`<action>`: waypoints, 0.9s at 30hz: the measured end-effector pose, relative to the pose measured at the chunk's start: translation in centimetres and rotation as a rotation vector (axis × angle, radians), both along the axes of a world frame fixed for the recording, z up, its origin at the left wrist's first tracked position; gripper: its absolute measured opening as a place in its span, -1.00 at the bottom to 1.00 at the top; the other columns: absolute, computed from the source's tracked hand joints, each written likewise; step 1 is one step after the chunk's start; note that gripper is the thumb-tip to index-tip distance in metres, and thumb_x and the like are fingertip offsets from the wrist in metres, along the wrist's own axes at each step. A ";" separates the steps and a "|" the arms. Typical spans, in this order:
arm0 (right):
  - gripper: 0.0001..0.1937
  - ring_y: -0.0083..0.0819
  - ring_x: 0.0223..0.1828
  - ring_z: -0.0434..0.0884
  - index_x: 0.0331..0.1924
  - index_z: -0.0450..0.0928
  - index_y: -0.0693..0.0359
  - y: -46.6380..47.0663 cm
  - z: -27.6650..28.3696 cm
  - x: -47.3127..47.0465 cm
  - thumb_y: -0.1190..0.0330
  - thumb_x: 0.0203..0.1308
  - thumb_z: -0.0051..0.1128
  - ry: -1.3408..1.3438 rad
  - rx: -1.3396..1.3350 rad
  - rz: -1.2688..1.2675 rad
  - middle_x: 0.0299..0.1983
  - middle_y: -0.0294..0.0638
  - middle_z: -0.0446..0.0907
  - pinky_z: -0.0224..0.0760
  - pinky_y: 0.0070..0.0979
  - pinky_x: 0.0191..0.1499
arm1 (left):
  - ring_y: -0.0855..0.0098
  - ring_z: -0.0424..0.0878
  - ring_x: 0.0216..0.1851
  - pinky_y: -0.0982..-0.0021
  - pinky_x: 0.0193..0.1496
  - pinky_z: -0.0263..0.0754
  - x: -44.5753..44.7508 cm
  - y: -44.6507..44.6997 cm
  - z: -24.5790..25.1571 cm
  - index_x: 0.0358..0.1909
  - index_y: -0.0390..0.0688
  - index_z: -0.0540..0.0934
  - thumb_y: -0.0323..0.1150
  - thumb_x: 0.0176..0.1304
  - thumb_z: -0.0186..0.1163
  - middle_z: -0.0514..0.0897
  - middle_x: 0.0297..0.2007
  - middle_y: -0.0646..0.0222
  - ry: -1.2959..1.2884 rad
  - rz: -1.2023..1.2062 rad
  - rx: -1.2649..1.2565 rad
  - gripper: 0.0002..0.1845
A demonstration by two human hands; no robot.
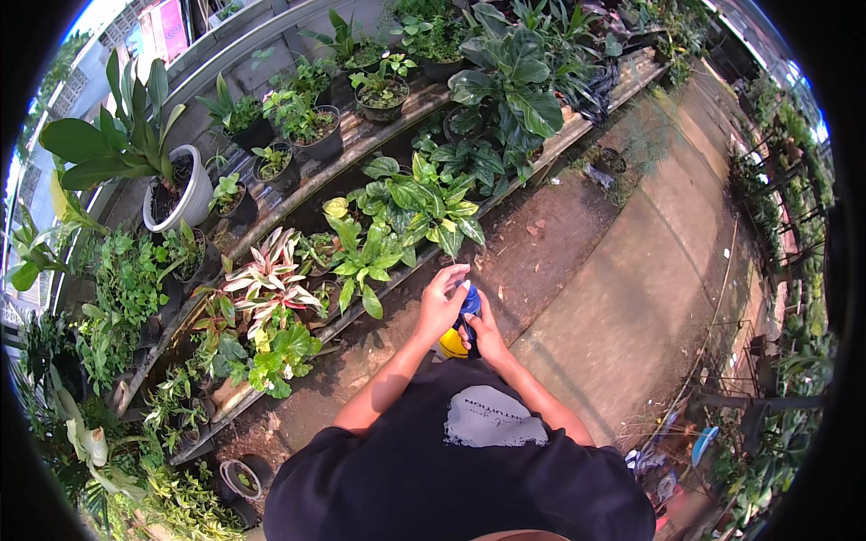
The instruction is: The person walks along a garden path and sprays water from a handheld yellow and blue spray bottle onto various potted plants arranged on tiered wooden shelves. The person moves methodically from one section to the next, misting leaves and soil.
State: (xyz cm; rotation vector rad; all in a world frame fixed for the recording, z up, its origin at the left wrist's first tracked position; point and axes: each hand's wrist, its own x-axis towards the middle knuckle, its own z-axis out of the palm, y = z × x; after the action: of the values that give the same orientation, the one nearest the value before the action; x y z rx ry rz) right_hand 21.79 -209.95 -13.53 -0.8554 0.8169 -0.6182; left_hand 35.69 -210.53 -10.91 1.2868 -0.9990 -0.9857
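Note:
A spray bottle with a blue head and a yellow body is held upright before my chest. My right hand is closed around its neck and trigger area. At the top of the blue head is my left hand, its fingers curled about the nozzle; whether they grip it cannot be made out. Just beyond my hands, leafy green potted plants stand on the lower shelf, with a pink and white variegated plant further left.
Tiered wooden shelves full of potted plants run diagonally on the left. A white ribbed pot holds a tall plant. A concrete path lies to the right, with more plants and a blue object beyond.

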 end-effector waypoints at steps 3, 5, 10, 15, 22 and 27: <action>-0.38 -0.58 -0.68 0.31 0.45 -0.16 -0.09 -0.4 0.6 -0.3 0.40 0.37 -0.22 -0.032 0.012 -0.005 -0.59 -0.29 0.35 0.24 -0.62 -0.62 | 0.44 0.59 0.04 0.42 0.15 0.42 0.5 -1.2 1.0 0.00 -0.32 0.52 -0.55 0.31 0.07 0.64 -0.03 0.24 0.133 -0.024 -0.028 -0.76; -0.38 -0.58 -0.68 0.29 0.45 -0.15 -0.08 -1.3 1.2 0.0 0.41 0.37 -0.22 -0.011 -0.002 0.028 -0.59 -0.29 0.33 0.23 -0.63 -0.62 | 0.50 0.60 -0.01 0.46 0.12 0.44 0.5 -2.3 1.1 -0.07 -0.30 0.55 -0.56 0.33 0.07 0.65 -0.08 0.28 0.190 -0.031 -0.023 -0.82; -0.38 -0.58 -0.67 0.32 0.44 -0.14 -0.04 -2.3 2.3 0.9 0.43 0.35 -0.21 0.065 0.013 0.010 -0.59 -0.29 0.34 0.22 -0.63 -0.64 | 0.44 0.61 -0.03 0.42 0.07 0.46 0.5 -3.3 -0.3 -0.06 -0.26 0.57 -0.49 0.29 0.13 0.65 -0.12 0.28 0.121 -0.123 0.027 -0.79; -0.44 -0.59 -0.67 0.37 0.39 -0.08 0.05 -3.1 2.1 1.0 0.42 0.35 -0.20 0.180 0.118 -0.061 -0.53 -0.27 0.39 0.25 -0.62 -0.68 | 0.32 0.59 0.02 0.34 0.06 0.47 -0.1 -3.8 -0.4 -0.06 -0.26 0.58 -0.45 0.24 0.16 0.59 -0.04 0.19 -0.026 -0.196 0.009 -0.75; -0.43 -0.57 -0.67 0.36 0.39 -0.08 0.02 -3.6 1.7 -0.4 0.46 0.30 -0.27 0.086 0.124 -0.368 -0.52 -0.24 0.39 0.27 -0.63 -0.67 | 0.30 0.51 0.15 0.29 0.26 0.38 -1.3 -4.3 -0.7 0.10 -0.29 0.46 -0.61 0.23 0.09 0.46 0.05 0.23 0.170 -0.323 0.053 -0.63; -0.39 -0.57 -0.67 0.35 0.43 -0.14 0.00 -3.7 2.0 -1.1 0.44 0.32 -0.27 0.080 0.116 -0.327 -0.55 -0.26 0.38 0.25 -0.63 -0.64 | 0.39 0.57 0.01 0.33 0.09 0.49 -2.3 -4.9 1.8 0.10 -0.26 0.47 -0.51 0.26 0.11 0.56 0.00 0.23 0.093 -0.274 0.106 -0.65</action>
State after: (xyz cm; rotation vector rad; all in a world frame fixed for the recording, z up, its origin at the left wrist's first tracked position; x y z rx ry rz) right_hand 20.69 -213.69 -11.48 -0.6480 1.0664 -0.8190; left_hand 33.42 -215.45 -9.09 1.1982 -1.0815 -1.3122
